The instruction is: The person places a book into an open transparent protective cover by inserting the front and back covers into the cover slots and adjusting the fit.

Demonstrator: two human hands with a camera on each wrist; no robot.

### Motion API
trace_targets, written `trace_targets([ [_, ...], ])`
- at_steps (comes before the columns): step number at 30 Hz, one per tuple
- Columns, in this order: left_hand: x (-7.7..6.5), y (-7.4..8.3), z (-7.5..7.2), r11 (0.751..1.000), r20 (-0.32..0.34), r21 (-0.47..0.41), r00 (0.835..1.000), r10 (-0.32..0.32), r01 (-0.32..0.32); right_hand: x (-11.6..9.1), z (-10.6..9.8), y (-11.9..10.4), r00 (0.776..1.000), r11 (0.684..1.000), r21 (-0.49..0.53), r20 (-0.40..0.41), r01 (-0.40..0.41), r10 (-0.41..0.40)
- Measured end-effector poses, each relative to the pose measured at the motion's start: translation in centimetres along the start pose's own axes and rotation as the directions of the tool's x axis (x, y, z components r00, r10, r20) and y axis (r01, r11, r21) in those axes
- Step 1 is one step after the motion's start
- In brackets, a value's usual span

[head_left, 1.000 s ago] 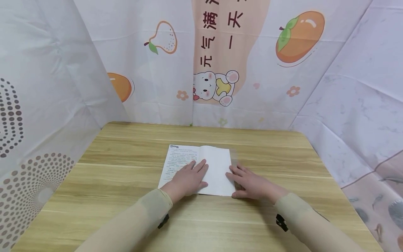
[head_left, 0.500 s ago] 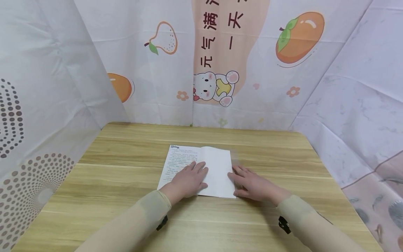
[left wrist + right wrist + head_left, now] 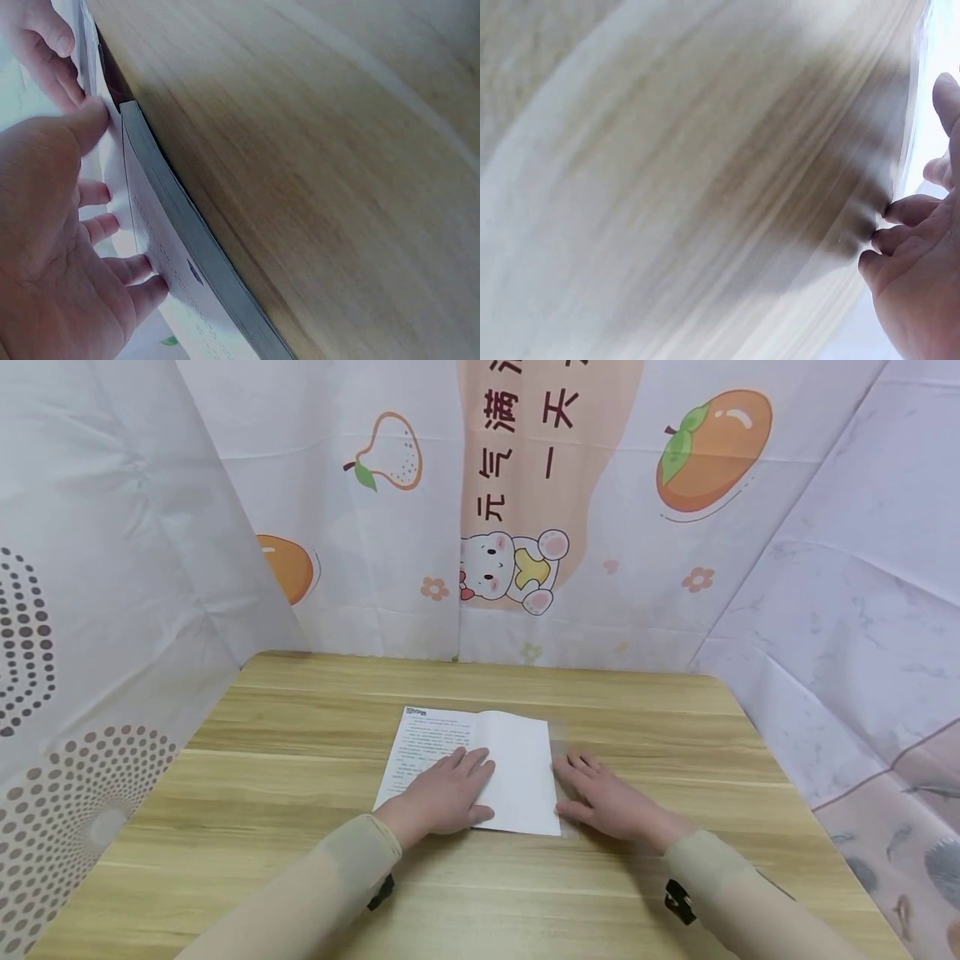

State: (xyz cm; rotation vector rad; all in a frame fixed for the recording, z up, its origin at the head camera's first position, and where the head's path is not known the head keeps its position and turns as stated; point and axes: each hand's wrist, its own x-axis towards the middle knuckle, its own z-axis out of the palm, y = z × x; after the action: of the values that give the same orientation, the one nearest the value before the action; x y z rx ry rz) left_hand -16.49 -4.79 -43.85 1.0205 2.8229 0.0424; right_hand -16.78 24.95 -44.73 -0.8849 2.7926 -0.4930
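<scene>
An open book (image 3: 521, 777) lies on the wooden table in the head view. Its left page (image 3: 431, 743) carries rows of print, and the right one is plain white. Clear film (image 3: 561, 745) sticks out past the white page's right edge. My left hand (image 3: 444, 793) rests on the book near the fold, fingers extended. Beside the right edge, my right hand (image 3: 611, 797) touches the film with relaxed fingertips. The left wrist view shows the thick page block (image 3: 176, 195) beneath the left fingers. In the right wrist view, bent fingertips (image 3: 896, 210) meet the surface at the film.
The wooden table (image 3: 300, 735) extends around the book on every side. Printed fabric (image 3: 337, 568) hangs behind the table, and more cloth hangs at left and right. A dark band (image 3: 679, 902) shows under the right sleeve, with a similar one under the left.
My right hand has slid a little rightward, off the white page's edge onto the film. The white page's lower edge has shifted slightly toward me. The left hand has barely moved.
</scene>
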Motion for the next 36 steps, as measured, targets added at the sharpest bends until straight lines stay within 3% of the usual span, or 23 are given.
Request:
trace_targets([
  [4, -0.26, 0.02, -0.18, 1.0, 0.043, -0.008, 0.999, 0.005, -0.005, -0.08, 0.03, 0.08, 1.0, 0.999, 0.046, 0.005, -0.011, 0.011],
  [7, -0.39, 0.16, -0.36, 1.0, 0.066, -0.014, 0.998, 0.001, 0.0, -0.11, 0.15, 0.18, 1.0, 1.0, 0.025, 0.008, -0.015, 0.015],
  [21, 0.14, 0.41, -0.29, 0.998, 0.061, 0.068, 0.998, 0.0, -0.004, 0.02, 0.54, 0.0, 0.999, 0.999, -0.016, 0.005, 0.035, -0.035],
  [31, 0.16, 0.49, 0.07, 0.998, 0.005, 0.059, 1.0, 0.01, -0.011, 0.1, 0.43, 0.14, 1.0, 0.995, 0.102, 0.008, -0.014, 0.014],
  [36, 0.06, 0.54, 0.23, 0.999, -0.031, 0.035, 0.999, 0.009, -0.008, 0.24, 0.56, 0.26, 0.999, 0.995, 0.1, -0.036, 0.022, -0.019],
])
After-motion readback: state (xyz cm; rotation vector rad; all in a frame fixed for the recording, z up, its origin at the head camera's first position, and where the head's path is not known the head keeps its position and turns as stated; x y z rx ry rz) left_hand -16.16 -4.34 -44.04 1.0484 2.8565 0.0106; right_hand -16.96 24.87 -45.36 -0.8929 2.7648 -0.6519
